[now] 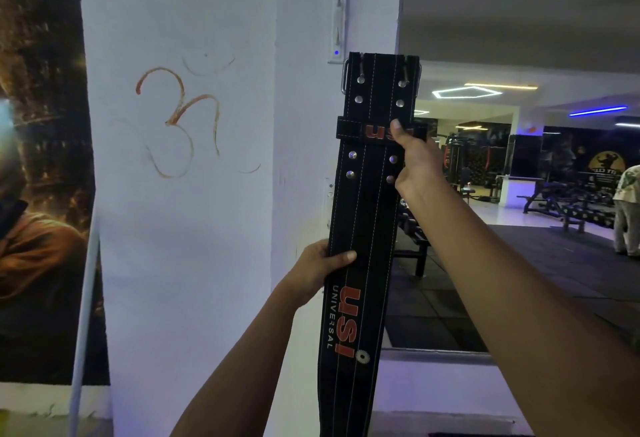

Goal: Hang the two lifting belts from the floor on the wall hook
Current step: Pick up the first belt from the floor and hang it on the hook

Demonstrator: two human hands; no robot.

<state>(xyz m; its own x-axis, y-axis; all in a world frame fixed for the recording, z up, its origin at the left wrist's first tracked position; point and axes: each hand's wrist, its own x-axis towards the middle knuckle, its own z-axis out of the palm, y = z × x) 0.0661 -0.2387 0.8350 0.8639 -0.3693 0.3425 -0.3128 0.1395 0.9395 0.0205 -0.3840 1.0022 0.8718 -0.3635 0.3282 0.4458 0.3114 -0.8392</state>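
I hold one black lifting belt (367, 214) upright in front of a white pillar. It has white stitching, silver rivets, a metal buckle at its top end and orange "USI UNIVERSAL" lettering lower down. My right hand (414, 162) grips its right edge at the loop band, thumb on the front. My left hand (318, 272) grips its left edge lower down. A white hook rack (338, 6) with several pegs runs up the pillar's face, just above and left of the buckle. The buckle hangs below the rack, apart from the pegs. No second belt is in view.
A white pillar (207, 228) carries a red painted symbol. A dark poster (38, 159) hangs at the left with a white pole (83, 315) leaning by it. To the right, a mirror (519, 194) shows gym benches, lights and a person (628, 211) at the far right.
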